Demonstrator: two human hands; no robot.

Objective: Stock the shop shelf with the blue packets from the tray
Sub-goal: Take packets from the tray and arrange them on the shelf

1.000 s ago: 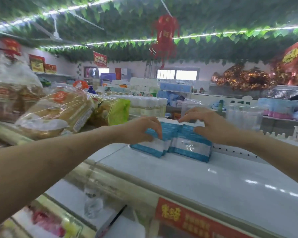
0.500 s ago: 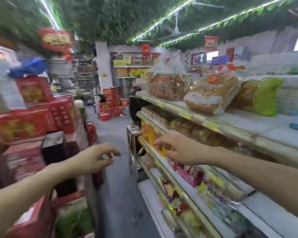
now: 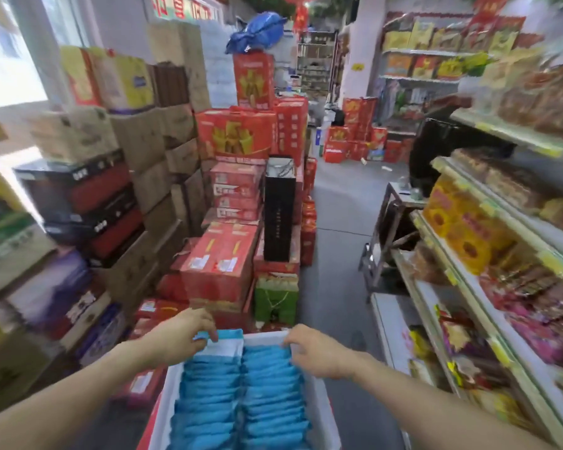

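The shelves (image 3: 387, 316) fill the right side of the frame and are crowded with snack bags; I cannot tell where blue stock belongs there. Stacked boxes (image 3: 221, 271) wall in the left and centre. The floor (image 3: 335, 254) between them is a narrow lane, bare only right of the tray, so a lift looks best straight up, then right.

At bottom centre the tray (image 3: 320, 407) holds two close rows of blue packets (image 3: 241, 401), apparently nearly full, so most of the stocking seems left.

The left hand (image 3: 179, 339) pinches the end packet (image 3: 223, 344) at the far wall, raised above its row. The right hand (image 3: 319, 352) curls its fingers onto the far end of the right row, apparently gripping packets there.
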